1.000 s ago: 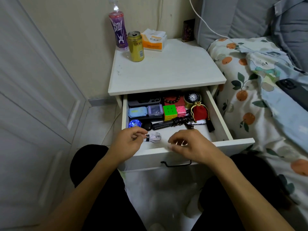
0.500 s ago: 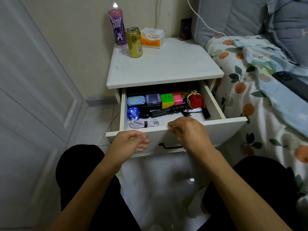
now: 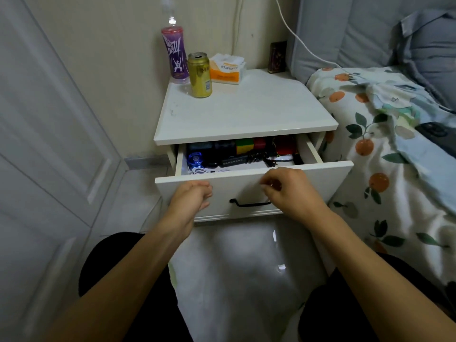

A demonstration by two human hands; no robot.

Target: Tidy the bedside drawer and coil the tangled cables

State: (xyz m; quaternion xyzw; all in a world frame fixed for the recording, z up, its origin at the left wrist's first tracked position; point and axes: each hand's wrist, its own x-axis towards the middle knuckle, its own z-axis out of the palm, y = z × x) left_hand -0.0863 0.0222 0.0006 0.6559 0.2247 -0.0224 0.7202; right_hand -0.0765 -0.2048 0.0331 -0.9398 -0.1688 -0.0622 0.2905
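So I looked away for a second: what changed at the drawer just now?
The drawer slid most of the way in. The left hand let go of the coiled white cable, which now lies at the drawer's front left, and both hands came out in front of the panel. The can and bottle stayed put.

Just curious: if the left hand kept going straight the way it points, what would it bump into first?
Most likely the white drawer front: the left hand points at it, just left of the black handle. Depth is hard to judge.
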